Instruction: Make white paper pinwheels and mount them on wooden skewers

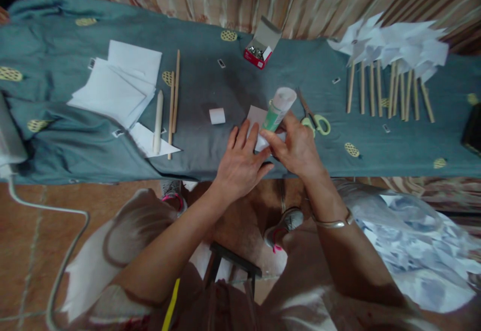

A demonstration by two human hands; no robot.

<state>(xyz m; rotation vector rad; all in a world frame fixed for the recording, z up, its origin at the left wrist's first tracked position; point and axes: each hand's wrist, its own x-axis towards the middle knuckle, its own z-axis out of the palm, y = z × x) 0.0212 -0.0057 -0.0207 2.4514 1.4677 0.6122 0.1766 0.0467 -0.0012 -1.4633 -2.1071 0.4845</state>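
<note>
My right hand (300,145) is wrapped round a thick white-and-green glue stick (276,110), its lower end tilted down against a small piece of white paper (257,115). The hand covers most of where they meet. Flat on the left part of that paper rests my left hand (242,165), fingers stretched out and holding nothing. A short white cylinder (217,116), which looks like a cap, lies to the left. Just right of the glue stick are scissors (314,119) with pale green handles, partly behind my right hand.
White paper sheets (116,90) lie at left beside wooden sticks (175,95) and a white rod (158,120). A red box (259,55) of small metal pieces stands open at the back. Several paper pinwheels (398,45) lie at right. A plastic bag (413,240) sits below the table edge.
</note>
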